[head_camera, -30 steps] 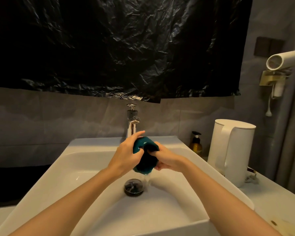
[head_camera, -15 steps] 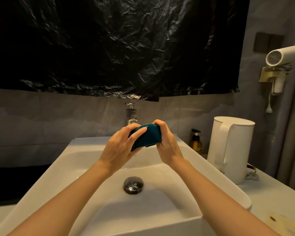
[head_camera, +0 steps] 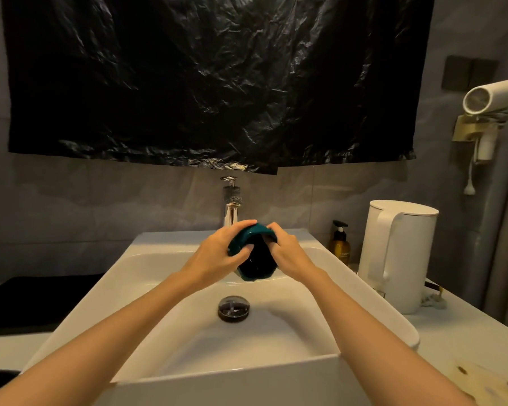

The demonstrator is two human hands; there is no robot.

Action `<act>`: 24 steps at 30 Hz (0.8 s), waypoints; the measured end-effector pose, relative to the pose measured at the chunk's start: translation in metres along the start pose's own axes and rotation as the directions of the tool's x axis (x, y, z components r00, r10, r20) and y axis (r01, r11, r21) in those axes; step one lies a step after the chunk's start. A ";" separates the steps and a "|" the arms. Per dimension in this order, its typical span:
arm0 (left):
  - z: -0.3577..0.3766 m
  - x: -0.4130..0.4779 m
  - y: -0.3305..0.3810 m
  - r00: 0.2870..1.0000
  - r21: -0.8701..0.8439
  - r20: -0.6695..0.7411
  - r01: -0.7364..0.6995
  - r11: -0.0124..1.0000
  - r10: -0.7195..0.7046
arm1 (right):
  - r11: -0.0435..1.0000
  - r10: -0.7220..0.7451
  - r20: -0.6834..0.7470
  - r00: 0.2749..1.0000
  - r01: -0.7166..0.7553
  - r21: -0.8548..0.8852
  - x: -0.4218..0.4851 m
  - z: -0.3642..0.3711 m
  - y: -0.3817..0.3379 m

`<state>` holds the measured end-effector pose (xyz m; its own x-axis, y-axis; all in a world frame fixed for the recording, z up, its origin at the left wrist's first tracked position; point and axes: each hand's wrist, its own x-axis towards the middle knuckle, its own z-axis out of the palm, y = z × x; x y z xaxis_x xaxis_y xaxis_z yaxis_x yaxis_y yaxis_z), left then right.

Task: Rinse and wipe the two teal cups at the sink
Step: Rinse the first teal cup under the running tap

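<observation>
Gripping a glossy teal cup [head_camera: 256,266] over the smooth white sink [head_camera: 159,253]; left hand [head_camera: 220,254] and right hand [head_camera: 289,253] are clamping their fingers on its rounded rim.

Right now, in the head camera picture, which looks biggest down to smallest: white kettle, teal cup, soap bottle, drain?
1. white kettle
2. teal cup, though partly covered
3. soap bottle and drain look about alike, so I won't rank them

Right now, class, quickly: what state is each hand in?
Left hand: closed, gripping the teal cup over the sink.
Right hand: closed, gripping the same cup from its other side.
</observation>
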<state>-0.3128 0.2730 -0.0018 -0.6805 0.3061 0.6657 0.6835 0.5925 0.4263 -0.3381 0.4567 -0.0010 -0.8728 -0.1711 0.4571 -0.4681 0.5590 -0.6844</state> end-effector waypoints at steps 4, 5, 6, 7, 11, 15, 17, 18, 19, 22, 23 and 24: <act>-0.009 -0.005 0.013 0.946 -0.121 0.083 0.322 0.939 -0.314 | 0.977 0.210 0.189 0.959 -0.211 -0.013 -0.003 0.003 -0.020; -0.014 -0.006 0.017 0.918 -0.134 0.112 0.394 0.909 -0.381 | 0.965 0.258 0.223 0.940 -0.262 -0.010 -0.004 0.004 -0.025; -0.020 -0.008 0.022 0.888 -0.164 0.138 0.457 0.874 -0.439 | 0.953 0.293 0.249 0.923 -0.302 -0.004 -0.005 0.005 -0.031; -0.026 -0.011 0.027 0.860 -0.199 0.154 0.510 0.837 -0.487 | 0.947 0.309 0.268 0.912 -0.322 0.003 -0.008 0.006 -0.037; -0.056 -0.026 0.041 0.770 -0.356 0.107 0.621 0.699 -0.629 | 0.978 0.176 0.195 0.965 -0.194 0.079 -0.018 0.005 -0.069; -0.096 -0.041 0.052 0.677 -0.500 0.068 0.659 0.562 -0.733 | 0.977 -0.211 -0.064 0.975 0.208 -0.046 -0.033 0.006 -0.108; -0.116 -0.050 0.055 0.636 -0.513 0.059 0.681 0.523 -0.770 | 0.939 -0.340 0.009 0.940 0.340 -0.045 -0.047 0.011 -0.134; -0.127 -0.055 0.057 0.614 -0.516 0.058 0.693 0.503 -0.787 | 0.926 -0.373 0.095 0.923 0.376 -0.015 -0.054 0.015 -0.147; -0.137 -0.061 0.058 0.594 -0.515 0.058 0.706 0.486 -0.802 | 0.916 -0.393 0.184 0.901 0.400 -0.005 -0.062 0.020 -0.159; -0.168 -0.083 0.060 0.552 -0.539 0.088 0.726 0.427 -0.829 | 0.862 -0.448 0.343 0.826 0.501 -0.080 -0.077 0.040 -0.187; -0.178 -0.093 0.060 0.543 -0.545 0.092 0.729 0.414 -0.834 | 0.849 -0.466 0.358 0.809 0.523 -0.076 -0.080 0.048 -0.195; -0.188 -0.103 0.060 0.533 -0.553 0.092 0.730 0.402 -0.841 | 0.845 -0.478 0.364 0.799 0.532 -0.057 -0.083 0.057 -0.203</act>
<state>-0.1520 0.1373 0.0704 -0.9621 -0.2660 -0.0598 -0.0756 0.0498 0.9959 -0.1790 0.3117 0.0677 -0.5240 -0.6996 0.4857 -0.8517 0.4273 -0.3033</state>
